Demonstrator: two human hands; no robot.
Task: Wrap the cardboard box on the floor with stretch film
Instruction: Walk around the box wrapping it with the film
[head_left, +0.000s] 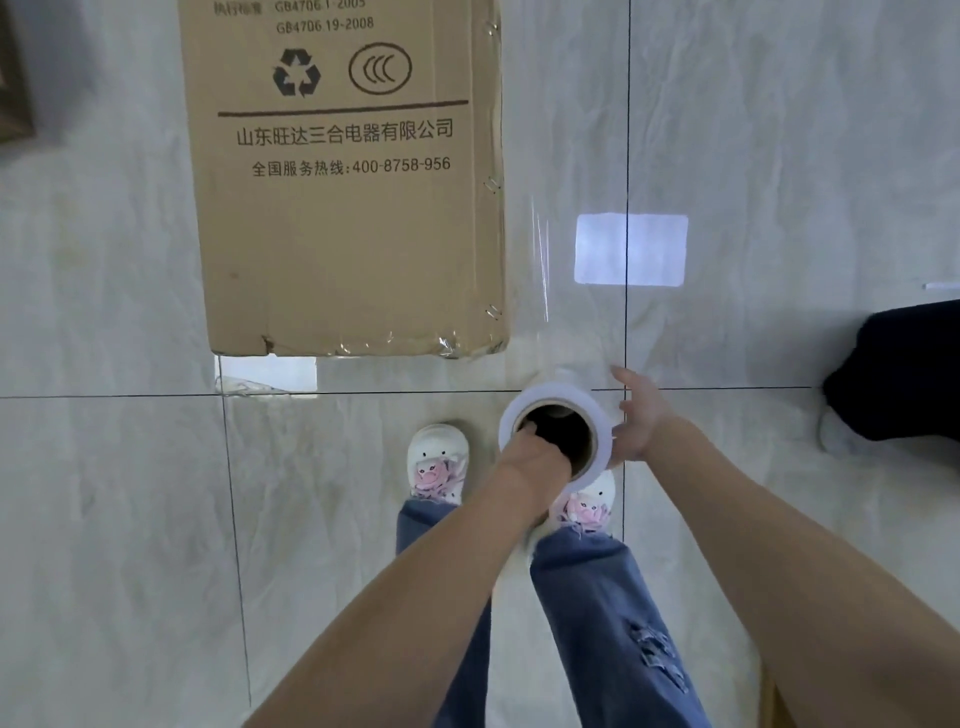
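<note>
we are holding the stretch film roll (556, 434) upright just beside the cardboard box (348, 208) on the floor (104, 467), left hand (535, 457) fingers hooked into its core, right hand (636, 415) open-fingered against its side.

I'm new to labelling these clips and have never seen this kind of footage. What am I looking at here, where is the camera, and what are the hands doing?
There is no machine here. The one picture comes from a wide-angle camera worn on a person's head, looking down past their arms, blue jeans and white shoes to a pale tiled floor. On the floor stands a tall brown cardboard box with black printing. The left hand has its fingers hooked inside the brown cardboard core of a white roll of clear stretch film. The right hand rests on the roll's outer side with fingers spread. A thin clear sheet of film runs from the roll up to the box's right edge. A dark shape at the right edge is probably another person's leg.
</note>
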